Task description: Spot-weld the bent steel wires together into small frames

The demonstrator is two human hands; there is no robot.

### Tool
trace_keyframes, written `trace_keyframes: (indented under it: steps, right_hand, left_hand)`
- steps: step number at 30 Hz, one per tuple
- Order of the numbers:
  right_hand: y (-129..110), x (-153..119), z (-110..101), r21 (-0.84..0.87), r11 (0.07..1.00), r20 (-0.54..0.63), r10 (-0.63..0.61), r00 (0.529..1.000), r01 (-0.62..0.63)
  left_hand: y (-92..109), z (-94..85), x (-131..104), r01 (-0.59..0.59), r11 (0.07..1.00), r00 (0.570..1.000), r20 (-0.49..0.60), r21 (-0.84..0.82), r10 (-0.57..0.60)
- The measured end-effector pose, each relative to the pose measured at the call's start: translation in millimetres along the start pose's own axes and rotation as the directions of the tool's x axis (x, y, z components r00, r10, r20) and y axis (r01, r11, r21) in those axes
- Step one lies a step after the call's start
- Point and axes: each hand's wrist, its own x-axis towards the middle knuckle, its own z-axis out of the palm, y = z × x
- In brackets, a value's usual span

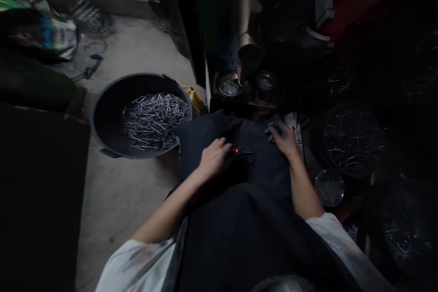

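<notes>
Dark cloth (pixel 273 166) is spread over my lap. Over it, my left hand (pixel 216 159) is closed with its fingers curled under; what they hold, if anything, is hidden. Several thin dark metal pins (pixel 251 153) lie on the cloth just right of that hand, and a small red glowing spot shows at its fingertips. Toward the cloth's right edge, my right hand (pixel 282 138) is loosely bent with its fingers apart and nothing visible in them. Its fingertips look dark, perhaps covered. A large grey tub (pixel 109 109) holding a heap of metal pins (pixel 155 121) stands to the left.
Ahead, a metal pipe (pixel 249 9) hangs over a small round dish of metal bits (pixel 229 86). A yellow crate (pixel 193 100) is behind the tub. On the dim right are a basin with pins (pixel 354 139) and a clear round container (pixel 329 188). A printed sack (pixel 54 34) lies far left.
</notes>
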Motion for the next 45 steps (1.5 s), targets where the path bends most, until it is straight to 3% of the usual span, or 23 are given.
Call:
trace_keyframes:
  steps: [3,5,7,10,13,16,20,22,24,26,29,36,39,42,45]
  right_hand:
    - [-2,0,2,-0.025,0.999,-0.011,-0.033,0.999,0.033]
    - [-1,-2,1,-0.043,0.997,-0.024,-0.061,0.998,0.06]
    - [0,-5,-1,-0.063,0.995,-0.047,-0.077,0.996,0.074]
    - [-1,-8,-3,-0.074,0.995,-0.086,-0.08,0.993,0.074]
    - [-10,-9,4,0.034,0.997,-0.074,-0.061,0.995,0.064]
    - [-24,-8,19,0.128,0.989,0.058,-0.084,0.995,0.076]
    - [-39,-4,41,0.108,0.982,0.266,-0.179,0.947,0.155]
    - [-41,0,47,0.103,0.978,0.264,-0.203,0.943,0.182]
    - [-39,4,48,0.099,0.981,0.191,-0.185,0.964,0.169]
    - [-35,11,45,0.087,0.986,0.124,-0.153,0.98,0.143]
    - [-31,24,41,0.05,0.984,0.123,-0.176,0.977,0.171]
    - [-39,31,27,0.02,0.967,0.021,-0.253,0.967,0.253]
    - [-48,21,25,0.038,0.953,0.129,-0.304,0.944,0.302]
    - [-54,15,31,0.041,0.928,0.302,-0.364,0.881,0.369]
    - [-56,15,39,0.055,0.914,0.333,-0.395,0.856,0.401]
  left_hand:
    - [18,26.0,3,-0.124,0.923,0.969,0.244,0.365,0.033]
    - [19,28.5,4,-0.175,0.885,0.955,0.292,0.431,0.047]
    - [15,21.9,1,-0.152,0.896,0.96,0.279,0.418,0.033]
    - [8,4.9,-4,-0.011,0.967,0.977,0.207,0.253,-0.043]
    - [6,-10.0,3,0.094,0.993,0.993,0.085,-0.074,-0.088]
    - [11,-18.7,20,0.089,0.94,0.993,-0.044,-0.329,-0.109]
    - [25,-19.0,37,0.081,0.869,0.991,-0.05,-0.488,-0.121]
    - [29,-15.3,40,0.104,0.798,0.988,-0.034,-0.594,-0.154]
    - [31,-10.8,38,0.153,0.7,0.98,0.019,-0.698,-0.196]
    - [31,-6.8,35,0.219,0.638,0.972,0.111,-0.738,-0.206]
    - [29,-2.4,31,0.272,0.642,0.962,0.184,-0.717,-0.202]
    - [18,-1.3,39,0.277,0.516,0.914,0.057,-0.81,-0.401]
    - [17,-3.8,43,0.216,0.535,0.913,-0.024,-0.817,-0.407]
    - [21,-5.8,44,0.141,0.577,0.927,-0.097,-0.805,-0.362]
    - [25,-6.3,43,0.107,0.585,0.94,-0.109,-0.804,-0.323]
